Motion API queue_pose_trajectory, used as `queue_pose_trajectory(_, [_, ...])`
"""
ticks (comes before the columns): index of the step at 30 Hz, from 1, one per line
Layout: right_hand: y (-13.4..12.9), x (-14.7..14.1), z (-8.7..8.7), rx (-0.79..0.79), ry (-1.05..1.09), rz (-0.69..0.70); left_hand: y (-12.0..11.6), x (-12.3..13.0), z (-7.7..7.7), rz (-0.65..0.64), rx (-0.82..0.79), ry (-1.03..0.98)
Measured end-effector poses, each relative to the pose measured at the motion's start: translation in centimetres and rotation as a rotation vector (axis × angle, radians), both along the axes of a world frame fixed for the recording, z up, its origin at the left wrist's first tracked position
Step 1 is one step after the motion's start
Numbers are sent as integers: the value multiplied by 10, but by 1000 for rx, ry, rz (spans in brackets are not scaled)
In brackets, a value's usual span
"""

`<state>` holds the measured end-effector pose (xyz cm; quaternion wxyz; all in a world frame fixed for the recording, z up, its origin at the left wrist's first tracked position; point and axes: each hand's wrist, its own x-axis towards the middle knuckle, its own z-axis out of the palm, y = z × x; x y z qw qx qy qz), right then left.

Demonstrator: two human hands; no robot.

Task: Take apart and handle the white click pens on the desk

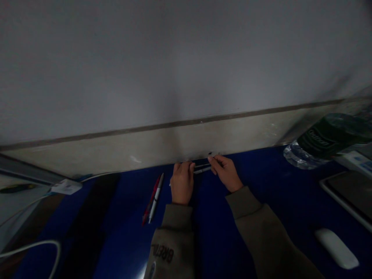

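Near the wall, two slim pens (202, 170), pale with dark parts, lie almost side by side across the gap between my hands. My left hand (182, 181) is closed over their left ends, its fingers curled down, and a small pale tip shows at its left side. My right hand (224, 171) pinches at their right ends with thumb and forefinger. A small dark and pale piece shows at those fingertips, too dim to name. Left of my left hand lie a red pen (151, 199) and a white pen (156, 198), close together and slanting.
A blue tabletop (130, 217) meets a tiled wall strip (157, 149). At the right are a large green-labelled bottle (319, 141), a dark flat device (348, 193) and a white mouse (337, 248). A white cable (43, 243) loops at the left, below a white box (66, 186).
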<state>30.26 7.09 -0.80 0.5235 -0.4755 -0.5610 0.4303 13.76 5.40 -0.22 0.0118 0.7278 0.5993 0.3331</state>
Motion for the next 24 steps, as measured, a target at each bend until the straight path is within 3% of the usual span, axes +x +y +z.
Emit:
queue_pose_trajectory(6, [-1,-1,3,27,-23,-4,0,0,-1,39,-19,2])
queue_pose_trajectory(14, [-1,-1,1,10,-4,-10,0,0,1,-27,-27,-35])
queue_pose_trajectory(24, [0,-2,3,22,-3,-42,2,0,0,-11,-55,-69])
